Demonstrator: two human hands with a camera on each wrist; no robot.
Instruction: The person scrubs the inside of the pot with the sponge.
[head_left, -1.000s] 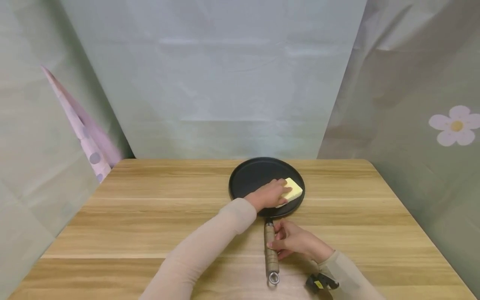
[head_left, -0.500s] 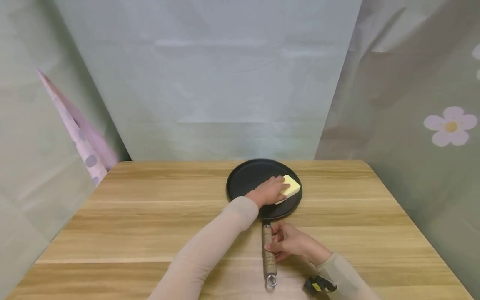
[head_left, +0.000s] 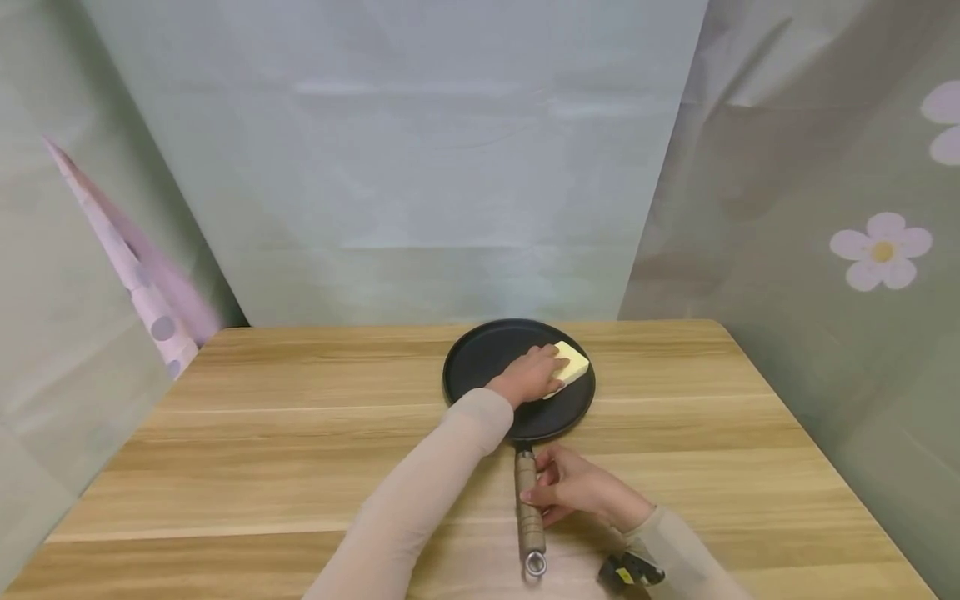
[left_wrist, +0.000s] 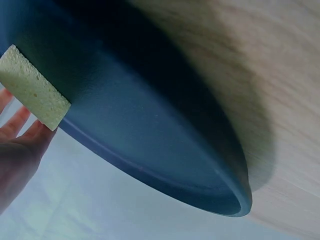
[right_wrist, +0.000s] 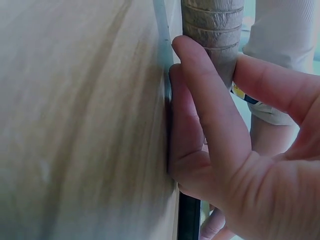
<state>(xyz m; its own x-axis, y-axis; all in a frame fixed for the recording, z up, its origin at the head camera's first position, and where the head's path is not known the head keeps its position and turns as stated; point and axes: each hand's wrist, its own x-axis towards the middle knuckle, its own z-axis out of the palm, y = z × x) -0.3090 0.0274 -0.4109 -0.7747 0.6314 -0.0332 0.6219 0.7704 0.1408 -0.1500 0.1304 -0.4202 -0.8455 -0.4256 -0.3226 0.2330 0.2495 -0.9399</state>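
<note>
Head: right of middle, our left hand (head_left: 529,374) grips the sponge (head_left: 572,364) on the black pan (head_left: 480,362); we may be wiping | Left wrist: sponge at left edge | Right wrist: our right hand (right_wrist: 235,167) pinches the handle (right_wrist: 212,22), top right; next wipe needs a still pan
</note>
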